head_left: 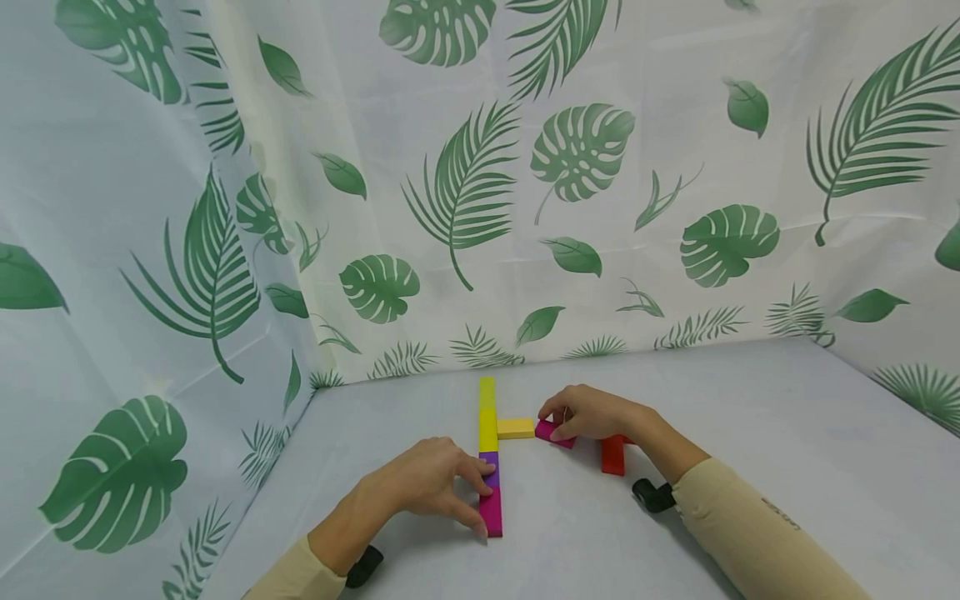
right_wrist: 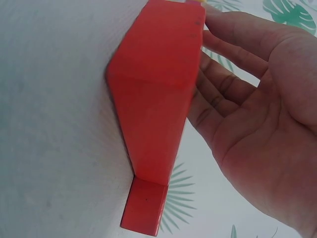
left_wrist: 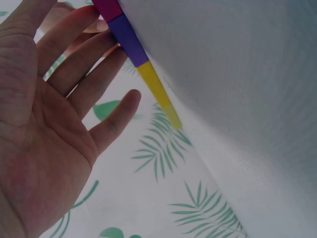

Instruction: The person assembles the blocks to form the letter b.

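A straight row of blocks runs away from me, with a magenta block (head_left: pixel 491 517) nearest, then a purple block (head_left: pixel 489 457), a yellow block (head_left: pixel 488 431) and a lighter yellow block (head_left: pixel 487 392). My left hand (head_left: pixel 427 479) touches the row with fairly straight fingers: the fingertips lie on the purple block and the thumb is at the magenta one's near end. An orange-yellow block (head_left: pixel 515 428) juts right from the row. At its right end, my right hand (head_left: pixel 596 412) pinches another magenta block (head_left: pixel 542 428), which lies at a slant.
Beneath the right wrist stand red blocks (head_left: pixel 612 457), partly hidden in the head view and large in the right wrist view. White leaf-print cloth (head_left: pixel 480 317) hangs behind and on both sides. The tabletop (head_left: pixel 420 575) is pale.
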Available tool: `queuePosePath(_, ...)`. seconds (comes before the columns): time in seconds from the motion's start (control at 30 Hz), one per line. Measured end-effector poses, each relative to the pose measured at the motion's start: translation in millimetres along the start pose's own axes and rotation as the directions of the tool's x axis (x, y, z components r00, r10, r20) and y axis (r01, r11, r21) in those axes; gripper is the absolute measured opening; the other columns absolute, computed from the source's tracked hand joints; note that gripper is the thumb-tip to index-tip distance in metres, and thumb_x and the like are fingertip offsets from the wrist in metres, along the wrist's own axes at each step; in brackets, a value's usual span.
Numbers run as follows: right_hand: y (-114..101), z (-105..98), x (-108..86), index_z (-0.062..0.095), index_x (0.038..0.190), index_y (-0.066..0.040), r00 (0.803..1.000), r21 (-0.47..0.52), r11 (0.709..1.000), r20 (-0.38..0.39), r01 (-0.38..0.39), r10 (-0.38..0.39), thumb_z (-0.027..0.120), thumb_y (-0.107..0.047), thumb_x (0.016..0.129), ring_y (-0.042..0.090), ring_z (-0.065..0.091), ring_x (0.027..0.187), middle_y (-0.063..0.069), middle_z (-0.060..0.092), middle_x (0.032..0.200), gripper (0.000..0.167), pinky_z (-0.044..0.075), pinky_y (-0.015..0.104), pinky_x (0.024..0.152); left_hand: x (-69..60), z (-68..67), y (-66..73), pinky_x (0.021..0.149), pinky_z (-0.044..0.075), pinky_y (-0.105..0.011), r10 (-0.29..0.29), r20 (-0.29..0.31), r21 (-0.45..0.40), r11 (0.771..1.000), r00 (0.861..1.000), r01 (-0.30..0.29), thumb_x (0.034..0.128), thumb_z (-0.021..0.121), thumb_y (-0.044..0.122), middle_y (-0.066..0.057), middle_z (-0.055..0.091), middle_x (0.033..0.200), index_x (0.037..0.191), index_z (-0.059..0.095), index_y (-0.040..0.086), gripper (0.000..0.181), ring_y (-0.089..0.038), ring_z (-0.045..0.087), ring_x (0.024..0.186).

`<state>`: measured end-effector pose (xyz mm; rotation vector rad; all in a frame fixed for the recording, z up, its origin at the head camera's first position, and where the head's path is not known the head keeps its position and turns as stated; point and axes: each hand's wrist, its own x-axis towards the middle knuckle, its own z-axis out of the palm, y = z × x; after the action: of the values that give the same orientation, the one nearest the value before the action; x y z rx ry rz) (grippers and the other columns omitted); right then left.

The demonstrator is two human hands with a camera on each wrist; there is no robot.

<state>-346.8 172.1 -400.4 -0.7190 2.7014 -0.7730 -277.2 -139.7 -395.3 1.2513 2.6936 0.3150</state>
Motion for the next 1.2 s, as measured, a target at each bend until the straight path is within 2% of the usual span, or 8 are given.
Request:
queuePosePath(0.33,0.4,1.3,0.1,0.074,0.125,-0.017,1.000,0.003,1.000,-0.003,0.007,-0.007,0.080,-0.019,0.091,0.016,0.062,0.087,-0.004,0.068,0.098,0.035,0.055,0.032,0.080,0.1,0.1,0.5,0.093,0.051,-0.024,-0.015,0.001,0.000,1.000,1.000,0.015,0.0721,0.083,0.070,0.021,0.070,0.131,0.111,0.081,0.039,0.049,-0.003,0.064,0.123)
queuePosePath(0.73,0.6,1.9,0.7,0.075,0.124,-0.017,1.000,0.003,1.000,-0.007,0.012,-0.012,0.081,-0.019,0.091,0.016,0.062,0.088,-0.004,0.069,0.097,0.034,0.055,0.032,0.079,-0.2,0.6,-0.4,0.095,0.052,-0.025,0.008,-0.009,0.006,1.000,1.000,-0.008,0.0724,0.084,0.069,0.019,0.070,0.131,0.111,0.082,0.037,0.050,-0.003,0.065,0.123)
queuePosePath(1.2,-0.5,1.3,0.4,0.074,0.125,-0.017,1.000,0.001,1.000,-0.008,0.003,-0.003,0.082,-0.021,0.090,0.016,0.061,0.092,-0.004,0.068,0.099,0.036,0.056,0.032,0.080,0.2,0.1,0.9,0.097,0.052,-0.027,-0.019,0.004,0.002,1.000,1.000,0.019,0.0720,0.083,0.070,0.021,0.070,0.131,0.111,0.081,0.039,0.050,-0.004,0.064,0.124)
